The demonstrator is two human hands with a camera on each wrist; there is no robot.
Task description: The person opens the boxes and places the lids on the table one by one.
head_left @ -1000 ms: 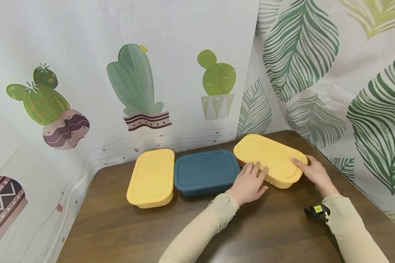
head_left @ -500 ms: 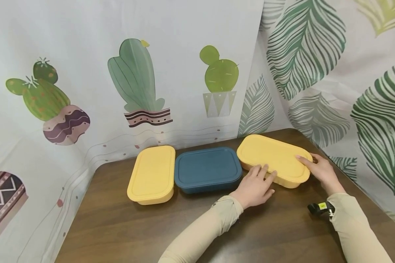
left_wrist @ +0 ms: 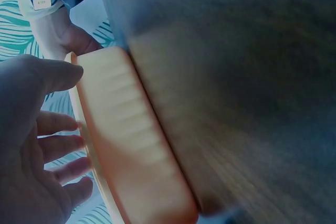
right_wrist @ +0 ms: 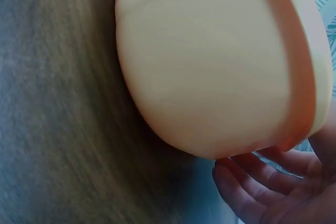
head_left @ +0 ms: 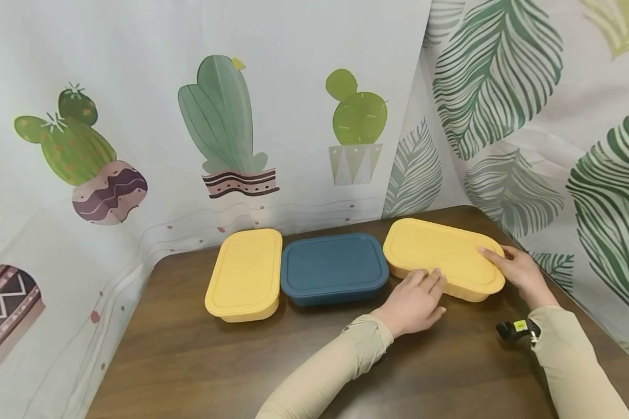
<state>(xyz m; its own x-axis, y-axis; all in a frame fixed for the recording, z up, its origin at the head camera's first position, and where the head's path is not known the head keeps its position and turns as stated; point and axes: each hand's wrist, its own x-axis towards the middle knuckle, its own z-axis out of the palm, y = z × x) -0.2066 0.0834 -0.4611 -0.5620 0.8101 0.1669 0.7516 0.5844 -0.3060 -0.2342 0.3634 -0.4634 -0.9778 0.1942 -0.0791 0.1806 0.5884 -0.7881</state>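
Note:
In the head view, a yellow lidded food container (head_left: 442, 251) lies at an angle at the right of the row. My right hand (head_left: 524, 276) grips its right end, thumb on top of the lid and fingers around the end wall. Fingertips of my left hand (head_left: 415, 301) rest at the lid's near long edge, fingers loosely extended. The left wrist view shows that hand's thumb and spread fingers along the container's rim (left_wrist: 100, 177). Beneath the container's end, in the right wrist view, the right fingers (right_wrist: 236, 182) bend against it.
A blue lidded container (head_left: 335, 265) sits just left of the held one. Beside it stands another yellow container (head_left: 246, 272), turned lengthwise. All are on a brown wooden table (head_left: 199, 366), backed by a cactus-print cloth (head_left: 293, 87) and a leaf-print cloth (head_left: 534, 139).
The held yellow container has shifted slightly right and toward me, both hands going with it. The blue and the other yellow container stay in place; the head view has shifted a little.

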